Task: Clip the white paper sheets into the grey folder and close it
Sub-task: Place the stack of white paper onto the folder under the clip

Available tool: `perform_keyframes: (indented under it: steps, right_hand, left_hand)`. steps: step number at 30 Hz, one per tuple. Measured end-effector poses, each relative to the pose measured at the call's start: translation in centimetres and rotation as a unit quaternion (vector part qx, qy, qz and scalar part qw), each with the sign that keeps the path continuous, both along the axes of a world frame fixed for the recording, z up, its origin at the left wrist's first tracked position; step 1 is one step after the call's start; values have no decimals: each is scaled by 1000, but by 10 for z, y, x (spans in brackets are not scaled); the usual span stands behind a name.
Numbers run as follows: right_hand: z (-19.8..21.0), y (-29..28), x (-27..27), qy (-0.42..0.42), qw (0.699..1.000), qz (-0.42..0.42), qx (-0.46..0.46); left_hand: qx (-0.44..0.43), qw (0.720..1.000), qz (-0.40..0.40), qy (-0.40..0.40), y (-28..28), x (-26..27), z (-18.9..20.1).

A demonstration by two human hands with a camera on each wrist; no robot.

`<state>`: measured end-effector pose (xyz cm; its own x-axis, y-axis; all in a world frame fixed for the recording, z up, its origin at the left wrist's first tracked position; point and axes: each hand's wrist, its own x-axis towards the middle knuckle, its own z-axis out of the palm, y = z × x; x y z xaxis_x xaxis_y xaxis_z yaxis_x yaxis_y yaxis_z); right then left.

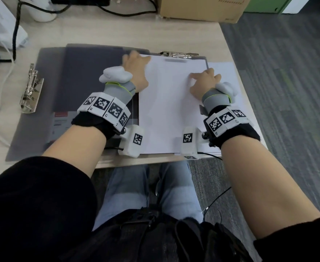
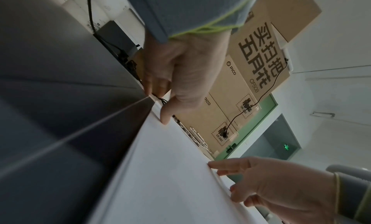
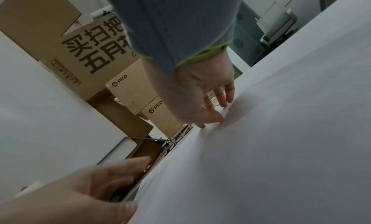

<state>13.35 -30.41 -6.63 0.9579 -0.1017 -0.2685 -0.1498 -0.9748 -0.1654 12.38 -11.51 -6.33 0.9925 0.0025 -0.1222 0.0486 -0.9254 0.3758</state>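
The grey folder lies open and flat on the desk. At the top of its right half is a metal clip. A stack of white paper sheets covers that right half, its far edge just short of the clip. My left hand pinches the stack's far left corner, thumb on top. My right hand pinches the stack's right edge, and the paper dimples under its fingertips. In the left wrist view the stack's left edge sits a little above the folder.
A second metal clip sits on the folder's left edge. Another white sheet shows to the right of the folder. Cardboard boxes and black cables stand at the back. The desk ends close on the right over carpet.
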Motion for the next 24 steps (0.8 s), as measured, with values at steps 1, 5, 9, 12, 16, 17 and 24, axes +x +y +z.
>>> perform_keyframes:
  steps: [1, 5, 9, 12, 16, 17, 24]
  right_hand:
    - [-1, 5, 5, 5, 1000, 16, -9]
    - [-6, 14, 18, 1, 1000, 8, 25]
    - [-6, 18, 35, 11, 979, -101, 174]
    - [1, 24, 51, 31, 959, -164, 230]
    - [2, 35, 70, -11, 929, -181, 322]
    - [2, 38, 71, -27, 918, -178, 354]
    - [1, 64, 88, -47, 919, -119, 373]
  left_hand:
    - [13, 998, -58, 12, -2, 5, -1]
    - [19, 982, -153, 111, -8, 19, -2]
    - [-85, 982, -120, 120, 4, 35, -12]
    - [-191, 969, -115, 108, 17, 45, -26]
    - [-231, 957, -134, 114, 23, 49, -36]
    - [-237, 955, -140, 112, 23, 48, -37]
    - [-251, 947, -175, 97, 24, 51, -39]
